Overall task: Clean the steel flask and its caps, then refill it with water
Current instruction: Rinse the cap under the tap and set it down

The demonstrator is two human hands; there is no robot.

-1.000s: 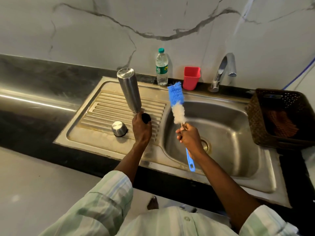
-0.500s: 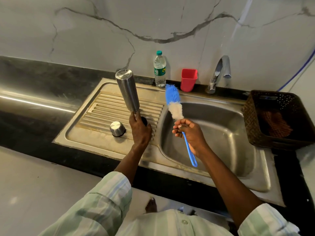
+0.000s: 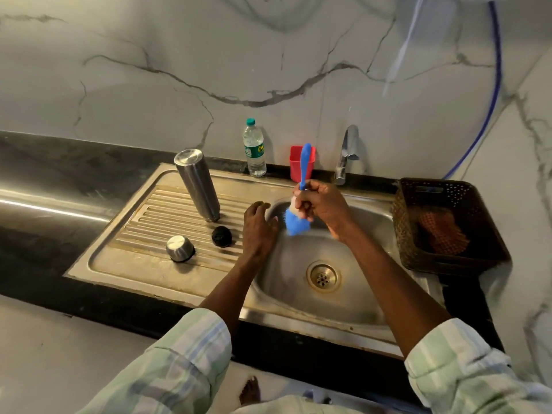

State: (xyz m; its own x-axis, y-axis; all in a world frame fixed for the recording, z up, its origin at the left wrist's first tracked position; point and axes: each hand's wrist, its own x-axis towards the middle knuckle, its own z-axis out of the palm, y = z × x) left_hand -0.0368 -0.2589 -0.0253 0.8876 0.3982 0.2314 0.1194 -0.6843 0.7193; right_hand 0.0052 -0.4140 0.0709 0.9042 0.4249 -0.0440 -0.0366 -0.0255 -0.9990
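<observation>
Steel flask (image 3: 197,184) stands inverted and alone on the ribbed drainboard (image 3: 155,222) of the sink, mouth down, leaning slightly left, released within the last second by the left hand (image 3: 258,228), which had been gripping it at the neck. That hand now hovers loose and empty over the ridge between drainboard and basin (image 3: 343,297), fingers relaxed and touching nothing. A black inner cap (image 3: 221,236) lies just beside the flask's mouth, and the steel outer cap (image 3: 180,248) rests upside down nearer the front edge, apart from both. The right hand (image 3: 321,201) is closed around the bottle brush (image 3: 298,204), which has been flipped: a second ago the bristles pointed up, and now the blue bristle head points down into the basin while the blue handle rises toward the red cup (image 3: 298,167) and tap (image 3: 346,155) at the back. A plastic water bottle (image 3: 254,147) stands against the marble wall, and a brown basket (image 3: 448,225) sits on the bench to the right. With the flask set to drain, the scrubbing of its body appears finished; rinsing the brush or the caps seems likely next, with refilling still to come.
</observation>
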